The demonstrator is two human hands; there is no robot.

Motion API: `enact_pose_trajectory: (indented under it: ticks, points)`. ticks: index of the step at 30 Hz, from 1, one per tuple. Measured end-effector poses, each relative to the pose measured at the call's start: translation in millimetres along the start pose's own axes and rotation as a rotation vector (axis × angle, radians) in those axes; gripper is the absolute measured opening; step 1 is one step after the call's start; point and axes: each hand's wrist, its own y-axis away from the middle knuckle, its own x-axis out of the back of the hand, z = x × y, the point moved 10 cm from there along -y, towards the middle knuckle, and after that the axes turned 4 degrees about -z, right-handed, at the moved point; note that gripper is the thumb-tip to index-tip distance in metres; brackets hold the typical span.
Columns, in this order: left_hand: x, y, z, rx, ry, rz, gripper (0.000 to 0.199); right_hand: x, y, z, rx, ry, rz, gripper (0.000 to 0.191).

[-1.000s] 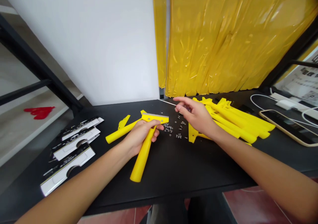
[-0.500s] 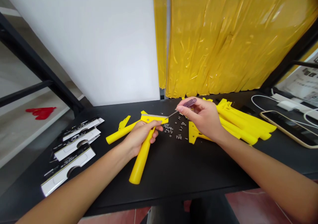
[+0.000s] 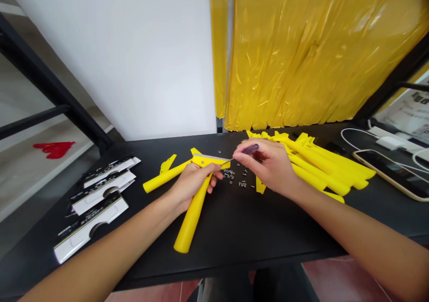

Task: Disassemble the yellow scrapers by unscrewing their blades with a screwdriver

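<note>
My left hand [image 3: 189, 183] is closed around the neck of a yellow scraper [image 3: 191, 221], whose long handle points toward me. A pale metal strip runs along the far edge of its wide head. In my right hand [image 3: 273, 163] is a screwdriver [image 3: 250, 149] with a dark purple handle, pinched by thumb and fingers. Its thin shaft slants down to the right part of the scraper head, near my left thumb; the exact tip contact is hard to see. Small nuts and screws [image 3: 229, 175] lie scattered between my hands. Another yellow scraper [image 3: 166, 178] rests just left of my left hand.
Several yellow scrapers [image 3: 335, 161] are heaped at the right, partly behind my right hand. A phone [image 3: 392, 172] and white cables lie beyond them. Black-and-white packaging pieces [image 3: 92, 228] overlap at the left. Behind the black table [image 3: 241, 235] hangs yellow plastic sheeting [image 3: 295, 60].
My right hand has shifted slightly left and down, with the screwdriver now lying flatter. The screwdriver's tip has moved left along the scraper head. My left hand keeps its hold.
</note>
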Motion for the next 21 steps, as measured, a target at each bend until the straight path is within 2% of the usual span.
enact_pose_trajectory:
  ticks: [6,10,13,15,17,21]
  points:
    - [-4.7,3.8,7.3,-0.084,-0.148,-0.027,0.022,-2.3,-0.2,1.3,-0.021,0.093,0.001,0.034]
    - [-15.5,9.1,3.5,-0.050,-0.115,-0.081,0.021,1.9,1.1,-1.9,-0.019,0.125,0.023,0.049]
    - [-19.7,10.6,0.2,-0.011,-0.039,-0.100,0.017,2.6,2.7,-0.8,-0.043,0.082,0.017,0.038]
    - [-18.2,10.0,-1.6,0.016,-0.025,-0.088,0.019,1.7,3.5,3.1,-0.081,0.009,0.008,0.025]
    - [-14.1,8.7,-2.4,0.032,-0.018,-0.062,0.022,-0.7,3.2,4.4,-0.093,-0.052,-0.017,0.022]
    - [-5.1,6.1,-0.1,0.018,0.001,-0.006,0.019,-15.0,1.5,-8.6,0.034,-0.054,-0.184,0.020]
